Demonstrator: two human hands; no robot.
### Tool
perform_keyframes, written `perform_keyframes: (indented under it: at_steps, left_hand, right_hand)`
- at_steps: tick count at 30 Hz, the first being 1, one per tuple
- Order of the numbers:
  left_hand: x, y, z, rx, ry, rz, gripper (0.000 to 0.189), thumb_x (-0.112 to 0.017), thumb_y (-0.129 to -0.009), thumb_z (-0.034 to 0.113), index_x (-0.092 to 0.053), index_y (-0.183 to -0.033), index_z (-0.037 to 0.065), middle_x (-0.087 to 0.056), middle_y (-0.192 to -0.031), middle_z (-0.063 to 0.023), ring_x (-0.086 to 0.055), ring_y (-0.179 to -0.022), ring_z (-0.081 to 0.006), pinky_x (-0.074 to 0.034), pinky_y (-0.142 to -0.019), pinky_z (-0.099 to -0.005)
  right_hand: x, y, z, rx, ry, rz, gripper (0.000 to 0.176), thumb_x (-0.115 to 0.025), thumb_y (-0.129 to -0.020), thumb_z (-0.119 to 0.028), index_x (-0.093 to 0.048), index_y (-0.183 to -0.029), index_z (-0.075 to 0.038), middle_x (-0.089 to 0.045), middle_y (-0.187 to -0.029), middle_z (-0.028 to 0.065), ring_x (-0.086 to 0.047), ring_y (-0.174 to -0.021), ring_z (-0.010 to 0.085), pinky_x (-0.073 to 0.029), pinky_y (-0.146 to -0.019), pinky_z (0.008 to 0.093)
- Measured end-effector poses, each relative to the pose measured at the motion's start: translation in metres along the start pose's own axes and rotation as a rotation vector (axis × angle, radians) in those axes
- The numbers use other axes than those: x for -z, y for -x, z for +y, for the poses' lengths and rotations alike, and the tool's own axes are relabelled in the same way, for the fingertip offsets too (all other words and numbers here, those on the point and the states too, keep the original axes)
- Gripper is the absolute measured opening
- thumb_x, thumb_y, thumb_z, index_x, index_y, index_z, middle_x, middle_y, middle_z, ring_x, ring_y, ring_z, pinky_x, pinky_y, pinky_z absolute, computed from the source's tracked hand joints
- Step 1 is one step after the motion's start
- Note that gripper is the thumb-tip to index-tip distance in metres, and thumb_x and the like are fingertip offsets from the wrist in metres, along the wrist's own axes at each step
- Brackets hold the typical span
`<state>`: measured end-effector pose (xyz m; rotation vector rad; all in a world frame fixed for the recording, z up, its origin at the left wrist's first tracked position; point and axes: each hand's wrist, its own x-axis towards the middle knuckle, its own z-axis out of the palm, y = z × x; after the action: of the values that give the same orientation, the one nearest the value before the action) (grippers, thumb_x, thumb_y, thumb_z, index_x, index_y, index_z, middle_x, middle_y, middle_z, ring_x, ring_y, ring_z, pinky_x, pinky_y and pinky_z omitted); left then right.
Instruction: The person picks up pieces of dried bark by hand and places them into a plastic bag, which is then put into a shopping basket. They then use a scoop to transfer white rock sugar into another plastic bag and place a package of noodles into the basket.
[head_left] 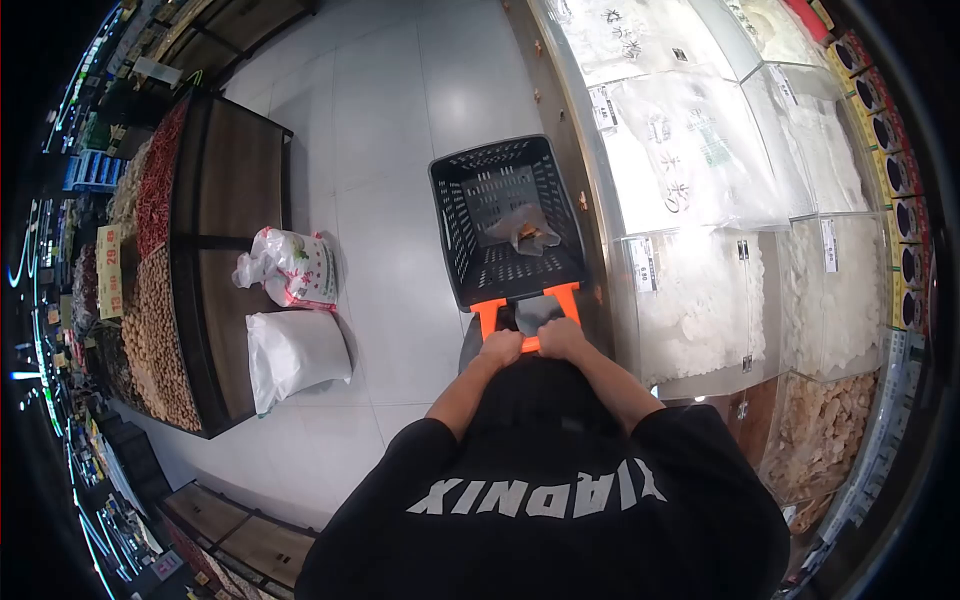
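Note:
Both my hands grip the orange handle [530, 344] of a black basket cart [458, 240] in front of me. My left hand [502, 347] is closed on the handle's left part, and my right hand [562, 338] is closed on its right part. Inside the basket lies a small clear plastic bag [534, 236] with something orange in it; its contents are too small to name.
Clear bins [700, 310] of white dried goods line the right side, close to the cart. On the left, a wooden stand [235, 170] holds nuts [155, 340] and dried red goods [160, 180]. Two sacks, one printed [300, 268] and one white [298, 355], rest on the floor.

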<state>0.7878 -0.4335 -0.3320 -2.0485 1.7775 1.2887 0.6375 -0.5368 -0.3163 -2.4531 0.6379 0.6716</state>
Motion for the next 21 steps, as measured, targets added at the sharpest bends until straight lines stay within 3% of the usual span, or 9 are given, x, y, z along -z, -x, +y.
perform_keyframes:
  at_steps: [7,13,21]
  left_hand:
    - [0.097,-0.046,-0.033,-0.050,-0.051,-0.036,0.026,-0.051,-0.091,0.019,-0.072,-0.101,0.006,-0.072,-0.102,-0.0216,-0.069,-0.100,-0.0368,-0.054,-0.088,-0.0494]
    - [0.161,-0.087,-0.081,-0.102,-0.054,0.081,0.024,-0.052,-0.088,0.016,-0.071,-0.100,0.006,-0.072,-0.101,-0.0192,-0.069,-0.097,-0.0377,-0.053,-0.086,-0.0496]
    - [0.243,-0.119,-0.112,-0.143,-0.173,0.063,0.025,-0.066,-0.080,0.021,-0.072,-0.100,0.008,-0.073,-0.094,-0.0172,-0.071,-0.092,-0.0352,-0.055,-0.083,-0.0473]
  right_hand:
    - [0.072,-0.064,0.014,-0.045,0.032,-0.017,0.032,-0.067,-0.079,-0.037,-0.076,-0.086,-0.007,-0.074,-0.086,0.0154,-0.073,-0.084,0.0325,-0.057,-0.078,0.0443]
    - [0.128,-0.127,0.018,-0.084,0.007,0.051,0.027,-0.067,-0.077,-0.032,-0.077,-0.089,-0.009,-0.074,-0.087,0.0143,-0.073,-0.083,0.0321,-0.057,-0.078,0.0450]
    - [0.187,-0.182,0.017,-0.112,0.006,0.116,0.024,-0.066,-0.076,-0.027,-0.077,-0.088,-0.009,-0.074,-0.087,0.0146,-0.072,-0.083,0.0328,-0.057,-0.077,0.0456]
